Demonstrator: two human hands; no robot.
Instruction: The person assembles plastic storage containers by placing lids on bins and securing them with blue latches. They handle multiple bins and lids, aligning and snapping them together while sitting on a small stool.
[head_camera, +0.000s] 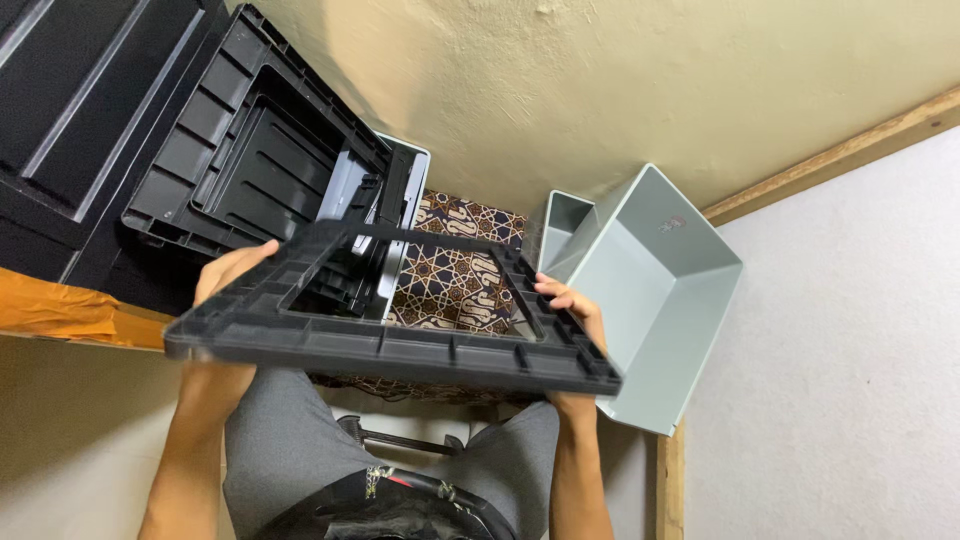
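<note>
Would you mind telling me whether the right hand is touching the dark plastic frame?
Touching. The head view shows the right hand gripping the frame at its right edge, fingers curled over the rim.

Frame: you are holding the frame (400, 350) between left hand (225, 285) and right hand (575, 310).
Behind: ribbed lid (250, 150) lying left, bin (650, 290) lying right.

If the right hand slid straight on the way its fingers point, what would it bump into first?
Probably the pale grey bin lying on its side just beyond the right hand, which grips the black plastic frame; depth is hard to judge.
</note>
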